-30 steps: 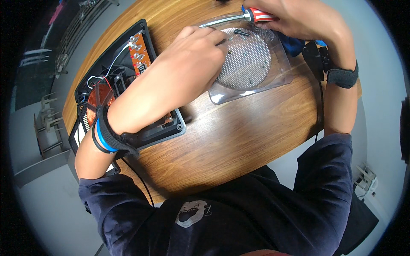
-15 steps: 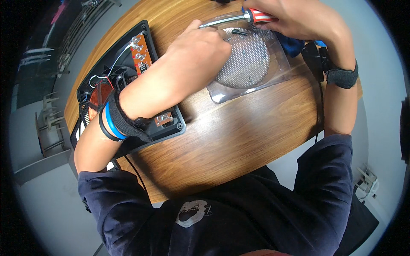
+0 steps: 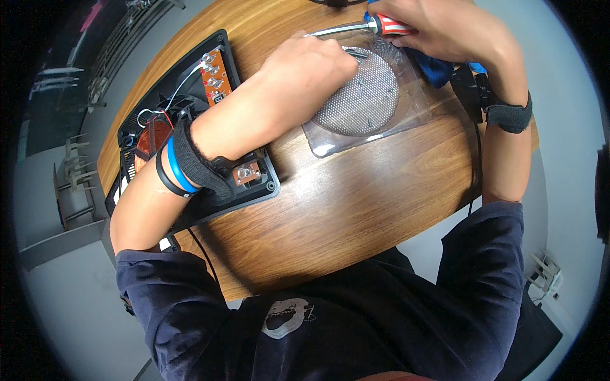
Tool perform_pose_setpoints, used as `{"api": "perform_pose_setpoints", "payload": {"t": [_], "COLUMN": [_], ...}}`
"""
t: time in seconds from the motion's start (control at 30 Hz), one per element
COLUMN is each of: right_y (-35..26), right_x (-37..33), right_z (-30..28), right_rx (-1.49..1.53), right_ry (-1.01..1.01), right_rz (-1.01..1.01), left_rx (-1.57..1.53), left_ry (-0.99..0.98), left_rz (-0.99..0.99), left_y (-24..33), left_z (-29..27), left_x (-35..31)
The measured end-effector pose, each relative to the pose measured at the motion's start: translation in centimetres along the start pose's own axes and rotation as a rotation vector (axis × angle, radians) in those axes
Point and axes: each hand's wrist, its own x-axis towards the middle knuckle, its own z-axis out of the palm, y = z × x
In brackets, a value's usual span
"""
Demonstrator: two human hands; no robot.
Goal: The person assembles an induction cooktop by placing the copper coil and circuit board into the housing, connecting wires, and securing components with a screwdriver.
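My right hand (image 3: 438, 28) is closed around the red-and-white handle of a screwdriver (image 3: 338, 29). Its metal shaft runs leftward, and the tip ends by my left hand (image 3: 311, 66). That hand is closed, knuckles up, its fingers curled and mostly hidden from above, so what it grips does not show. Below it lies a clear plastic tray (image 3: 324, 147) with a round metal mesh (image 3: 359, 101) in it. Several small screws (image 3: 370, 122) are scattered over the mesh, and a dark, longer piece (image 3: 357, 53) rests near its upper edge beside my left fingers.
Under my left forearm, a black housing (image 3: 272, 186) holds a copper coil (image 3: 152, 140), wires and an orange circuit board (image 3: 215, 76). A smaller board (image 3: 246, 173) sits at its near corner. Blue cloth (image 3: 437, 71) and a black object (image 3: 467, 92) lie right of the tray on the wooden table (image 3: 375, 184).
My left hand has shifted to the right, further over the mesh. The screwdriver and right hand have moved slightly right and down. The tray has shifted a little left.
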Motion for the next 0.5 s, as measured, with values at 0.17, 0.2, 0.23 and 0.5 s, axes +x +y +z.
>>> {"api": "perform_pose_setpoints", "payload": {"t": [0.17, 0.2, 0.23, 0.5], "right_y": [-0.8, -0.8, -0.9, -1.1], "right_x": [-0.1, -0.2, -0.2, 1.0], "right_z": [-0.8, -0.7, -0.7, -1.4], "right_rx": [0.034, 0.043, 0.051, 0.072], "right_ry": [-0.026, -0.016, -0.006, -0.12], "right_rz": [0.028, 0.02, 0.011, 0.112], "left_rx": [-0.016, -0.022, -0.027, -0.418], "left_ry": [-0.075, -0.092, -0.109, 0.172], "left_rz": [-0.024, -0.02, -0.017, -0.263], "left_y": [0.7, 0.8, 0.8, -0.2], "left_z": [-0.4, -0.9, -1.5, -5.9], "left_x": [-0.3, -0.5, -0.8, -5.6]}}
